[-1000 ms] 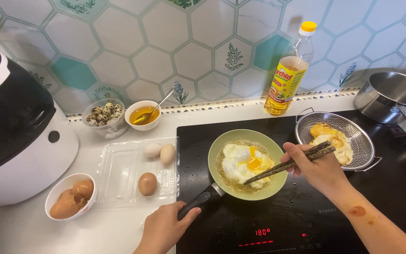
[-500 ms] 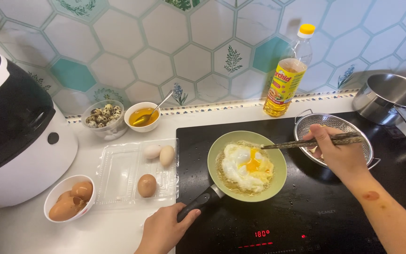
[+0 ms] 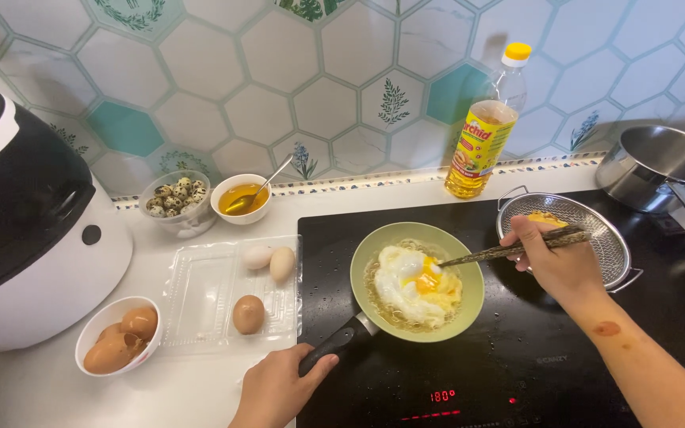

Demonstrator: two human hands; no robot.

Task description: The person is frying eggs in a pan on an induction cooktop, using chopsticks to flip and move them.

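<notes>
Small green frying pan [image 3: 469,261] sits on black induction cooktop [image 3: 517,372], toward its left half. In the pan: fried egg [image 3: 414,287], white spread wide, yolk broken and runny near centre.

Right hand [image 3: 556,257] closed around a pair of dark chopsticks [image 3: 509,252], pinching them at the upper end; tips reach left and down onto the egg at the yolk. Left hand [image 3: 279,388] curled around the pan's black handle [image 3: 341,342], which sticks out toward the lower left over the cooktop edge.

Just right of the pan, under and behind the right hand: round metal mesh strainer [image 3: 604,230] on the cooktop, something yellow inside, mostly hidden. Further right, steel saucepan [image 3: 660,162] at the cooktop's far corner. Behind the pan, on the table by the tiled wall: clear bottle of cooking oil [image 3: 485,135] with yellow cap.

Left of the cooktop on the white table [image 3: 41,388]: open clear plastic egg tray [image 3: 208,293] holding three eggs, two pale at the back, one brown in front. Near it, white bowl of broken eggshells [image 3: 116,337]. Behind the tray: small white bowl with yellow liquid and a spoon [image 3: 241,198], and beside it a glass bowl of speckled quail eggs [image 3: 174,198]. Far left: large black-and-white rice cooker [image 3: 25,230].
</notes>
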